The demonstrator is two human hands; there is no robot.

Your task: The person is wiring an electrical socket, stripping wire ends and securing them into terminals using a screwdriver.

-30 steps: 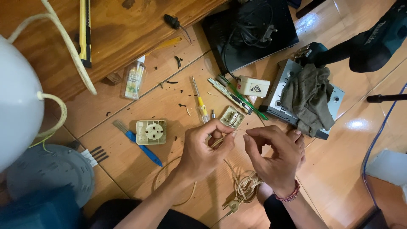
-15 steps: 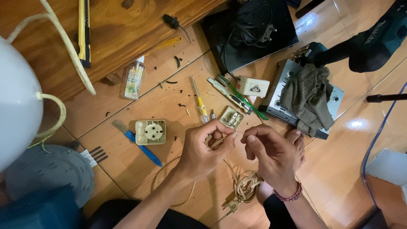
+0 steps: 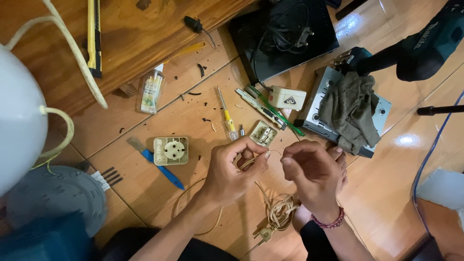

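Seated on a tiled floor (image 3: 386, 193), a person works a thin beige cord (image 3: 261, 193) between both hands, the rest of it lying coiled near the lap with its plug (image 3: 263, 235) at the near end, apparently to keep the slack out of the way. The left hand (image 3: 232, 171) has thumb and forefinger pinched shut on the cord's free end, the other fingers curled beneath it; the right hand (image 3: 314, 174), a beaded band at its wrist, is loosely closed just beside it, fingers bent inward as if to grip the same end, though what they hold cannot be made out. Just beyond the hands lies an opened socket back (image 3: 263, 133), and to the left its cream socket face (image 3: 170, 151) rests across a blue brush (image 3: 157, 162), both within easy reach. A yellow-handled screwdriver (image 3: 226, 116) and a green one (image 3: 275, 111) lie a little farther off, amid dark scraps of stripped insulation. Past them sit a white adapter (image 3: 287, 97), a small clear bottle (image 3: 151, 91), and a grey metal box (image 3: 324, 104) draped with a rag (image 3: 350, 108). Farthest away, a black box (image 3: 285, 36) carries a bundled cable, and a yellow knife (image 3: 93, 38) lies on a wooden board (image 3: 145, 29).
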